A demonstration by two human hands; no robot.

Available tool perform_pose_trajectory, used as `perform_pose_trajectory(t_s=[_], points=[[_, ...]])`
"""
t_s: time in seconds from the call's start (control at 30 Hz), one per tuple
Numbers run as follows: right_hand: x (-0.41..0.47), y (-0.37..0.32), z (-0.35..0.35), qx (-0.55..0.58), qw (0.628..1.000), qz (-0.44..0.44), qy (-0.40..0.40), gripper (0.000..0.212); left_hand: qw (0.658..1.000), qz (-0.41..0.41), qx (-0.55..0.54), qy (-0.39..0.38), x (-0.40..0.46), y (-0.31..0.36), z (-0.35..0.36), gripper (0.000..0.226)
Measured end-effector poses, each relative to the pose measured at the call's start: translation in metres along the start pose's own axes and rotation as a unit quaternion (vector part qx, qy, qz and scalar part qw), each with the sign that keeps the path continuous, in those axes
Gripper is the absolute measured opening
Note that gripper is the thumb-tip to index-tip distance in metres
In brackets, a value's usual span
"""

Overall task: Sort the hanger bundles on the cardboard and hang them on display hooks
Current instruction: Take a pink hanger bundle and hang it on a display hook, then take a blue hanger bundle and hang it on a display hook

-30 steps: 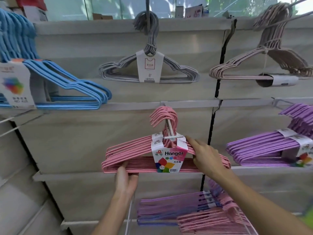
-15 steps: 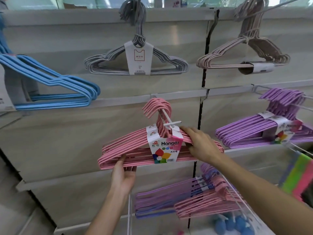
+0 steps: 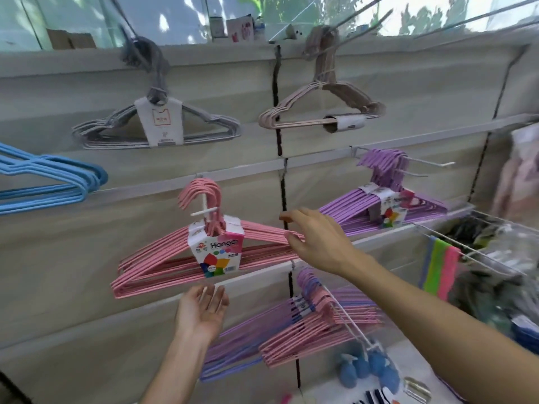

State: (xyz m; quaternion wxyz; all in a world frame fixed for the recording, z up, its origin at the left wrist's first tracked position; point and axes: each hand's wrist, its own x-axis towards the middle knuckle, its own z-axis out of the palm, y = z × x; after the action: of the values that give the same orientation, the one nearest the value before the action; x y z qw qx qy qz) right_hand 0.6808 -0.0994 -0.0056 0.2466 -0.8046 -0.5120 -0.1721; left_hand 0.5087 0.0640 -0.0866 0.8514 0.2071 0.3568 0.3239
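**Pink hanger bundle hanging on a display hook, both hands just off it**

Head view. The pink hanger bundle (image 3: pixel 204 255) hangs by its clustered hooks from a white display hook (image 3: pixel 205 212) that juts out of the grey wall panel (image 3: pixel 58 243). A paper label (image 3: pixel 217 250) printed "Hanger", with a coloured flower mark, wraps the neck of the bundle. The bundle sits tilted, its left end lower than its right.

The left hand (image 3: pixel 204 312) is below the bundle's lower bar, palm up, fingers straight and relaxed; the fingertips lie just under the bar, and whether they touch it cannot be told. It holds nothing. The right hand (image 3: pixel 316 243) is at the bundle's right shoulder, fingers spread and loosely extended, thumb close to the pink wires; no grip on them is visible.

Other bundles hang around it: a grey bundle (image 3: pixel 157 129) above, with a white card at its neck; a beige bundle (image 3: pixel 320 112) upper right, with a white sleeve on its lower bar; a blue bundle (image 3: pixel 49 182) at the left edge; a purple bundle (image 3: pixel 385 205) to the right, on its own hook; and mixed purple and pink bundles (image 3: pixel 294 336) on a lower hook, beneath the right forearm. At the far right, a wire rack (image 3: pixel 481 258) carries striped cloths (image 3: pixel 440 266) in green, pink and blue.
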Motion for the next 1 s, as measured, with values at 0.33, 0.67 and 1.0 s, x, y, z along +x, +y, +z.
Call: perform_pose_trajectory(t_s=[0.33, 0.67, 1.0], points=[[-0.110, 0.081, -0.117, 0.076, 0.990, 0.032, 0.115, 0.029, 0.962, -0.036, 0.195, -0.186, -0.093, -0.137, 0.080, 0.018], [-0.246, 0.187, -0.228, 0.053, 0.964, 0.150, 0.214, 0.019, 0.844, 0.019, 0.394, -0.363, -0.160, -0.297, 0.151, 0.019], [-0.377, 0.272, -0.303, -0.007, 0.916, 0.302, 0.265, 0.013, 0.668, 0.033, 0.506, -0.545, -0.216, -0.439, 0.224, 0.018]])
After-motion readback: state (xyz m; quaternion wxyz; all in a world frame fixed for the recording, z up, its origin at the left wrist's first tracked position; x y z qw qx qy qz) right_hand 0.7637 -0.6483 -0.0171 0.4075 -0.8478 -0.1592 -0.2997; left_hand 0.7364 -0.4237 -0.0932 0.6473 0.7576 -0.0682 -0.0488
